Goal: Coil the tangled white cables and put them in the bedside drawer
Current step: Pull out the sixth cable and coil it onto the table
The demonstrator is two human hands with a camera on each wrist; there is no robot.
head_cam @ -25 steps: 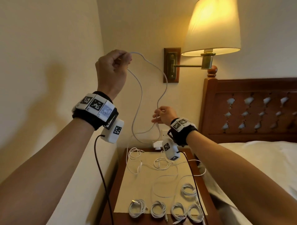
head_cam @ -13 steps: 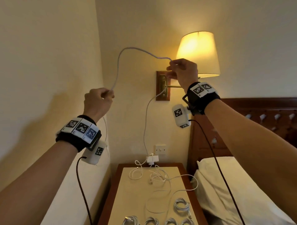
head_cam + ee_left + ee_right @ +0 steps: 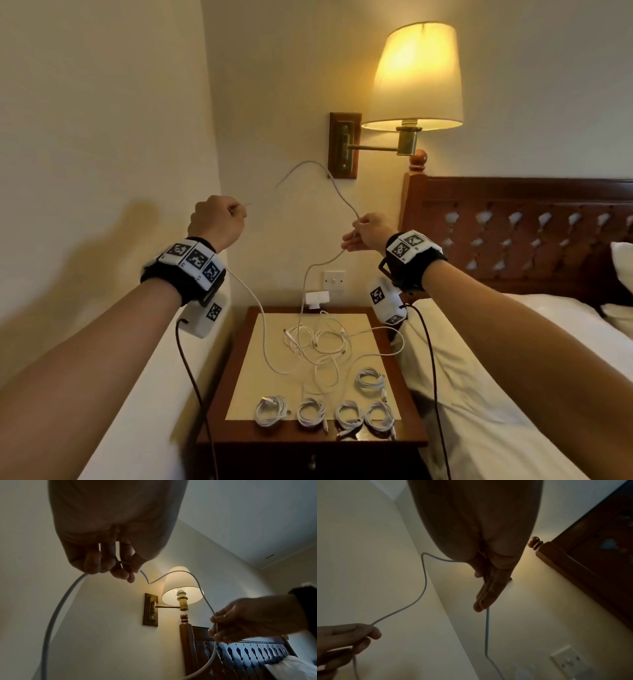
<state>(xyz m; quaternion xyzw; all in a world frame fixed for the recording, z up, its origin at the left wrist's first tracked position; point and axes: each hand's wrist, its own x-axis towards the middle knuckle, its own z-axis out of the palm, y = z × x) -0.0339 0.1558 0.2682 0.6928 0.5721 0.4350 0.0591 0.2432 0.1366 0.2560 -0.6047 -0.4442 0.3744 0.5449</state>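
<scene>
My left hand [image 3: 235, 215] grips a long white cable [image 3: 337, 192] in a closed fist at chest height by the left wall. My right hand [image 3: 353, 236] pinches the same cable further along, level with the left. Between them the cable arcs up toward the lamp mount. From each hand a strand drops to a loose tangle of white cables [image 3: 320, 344] on the nightstand [image 3: 239, 394]. The left wrist view shows the cable [image 3: 56, 608] leaving my left hand's fingers [image 3: 96, 562]. In the right wrist view it [image 3: 424, 577] runs along my right hand's fingers [image 3: 489, 589].
Several coiled white cables [image 3: 311, 411] lie in a row at the nightstand's front edge. Below them is the drawer front with its knob [image 3: 312, 463]. A lit wall lamp [image 3: 416, 75] hangs above, a white plug [image 3: 317, 297] sits at the socket, and the bed [image 3: 513, 359] is on the right.
My right hand has dropped from lamp height to level with the left hand, sliding along the cable. The arc between the hands is lower and narrower.
</scene>
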